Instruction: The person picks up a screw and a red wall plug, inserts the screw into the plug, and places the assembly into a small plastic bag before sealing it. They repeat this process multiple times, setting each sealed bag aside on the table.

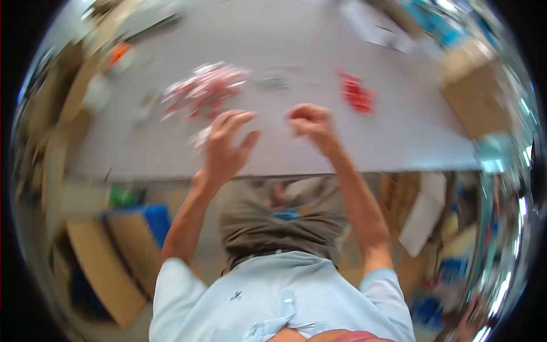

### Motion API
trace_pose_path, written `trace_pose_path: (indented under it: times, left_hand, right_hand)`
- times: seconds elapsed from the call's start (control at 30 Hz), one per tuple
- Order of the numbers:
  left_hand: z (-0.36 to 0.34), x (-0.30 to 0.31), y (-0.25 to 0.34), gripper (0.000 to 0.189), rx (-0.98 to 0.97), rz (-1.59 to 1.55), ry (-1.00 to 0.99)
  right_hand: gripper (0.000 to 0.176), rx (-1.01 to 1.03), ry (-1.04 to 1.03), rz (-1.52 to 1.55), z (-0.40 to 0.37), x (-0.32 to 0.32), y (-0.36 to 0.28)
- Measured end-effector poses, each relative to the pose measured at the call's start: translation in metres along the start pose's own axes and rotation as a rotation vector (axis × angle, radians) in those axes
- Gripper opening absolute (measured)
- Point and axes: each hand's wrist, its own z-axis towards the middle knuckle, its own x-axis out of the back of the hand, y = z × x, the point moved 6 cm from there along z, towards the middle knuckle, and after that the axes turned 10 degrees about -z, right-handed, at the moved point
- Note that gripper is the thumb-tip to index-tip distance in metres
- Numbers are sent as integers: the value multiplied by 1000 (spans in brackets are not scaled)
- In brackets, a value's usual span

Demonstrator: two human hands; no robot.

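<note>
My left hand (227, 145) hovers over the near part of the table (273, 154), thumb apart from the fingers, with nothing visible in it. Just beyond it lies a pile of small red pieces in clear plastic wrapping (208, 88), and one wrapped piece (199, 138) sits beside the wrist side of that hand. My right hand (312, 122) is curled closed to the right; whatever its fingers hold, if anything, is hidden and blurred. A group of bare red pieces (357, 92) is farther right. Small greyish pieces (275, 83) lie between the two groups, too blurred to name.
A cardboard box (477, 94) stands at the table's right side, with a pale blue-green item (493, 153) near the corner. Along the left edge are more cardboard (77, 85) and an orange-topped object (118, 54). Flattened cardboard (105, 268) leans below the table at left.
</note>
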Motion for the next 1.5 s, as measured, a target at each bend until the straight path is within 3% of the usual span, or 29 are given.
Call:
trace_pose_path:
  times: [0.07,0.1,0.17,0.23,0.4,0.57,0.63,0.7,0.83,0.9,1.5]
  left_hand:
    - [8,-35,-1,42,143,-188,-99]
    - [11,-53,-4,40,106,-209,-81]
    - [14,-84,-13,26,120,-333,-110]
    - [17,-110,-21,16,16,-362,-229]
    - [30,-143,31,12,-86,-345,-424]
    - [27,-177,39,13,-173,-406,-554]
    - [26,-190,8,12,296,-790,-503]
    - [27,-199,0,12,379,-871,-483]
    - [20,-212,-17,12,614,-1130,-445]
    - [19,-212,-17,12,622,-1126,-447]
    - [20,-215,-5,13,509,-987,-542]
  right_hand:
    - [20,388,182,-517,-12,10,-28]
    - [20,406,147,-600,-18,14,-33]
    - [20,307,111,-568,-31,24,-52]
    - [26,249,77,-736,-38,40,-51]
    - [31,94,-64,-895,-67,63,-60]
    - [35,36,8,-836,-88,88,-49]
    - [36,11,80,-774,-93,95,-37]
    - [30,150,431,-490,-98,111,-19]
    - [21,70,434,-328,-101,104,2]
    - [12,31,471,-218,-102,104,7]
    - [12,62,374,-357,-102,115,0]
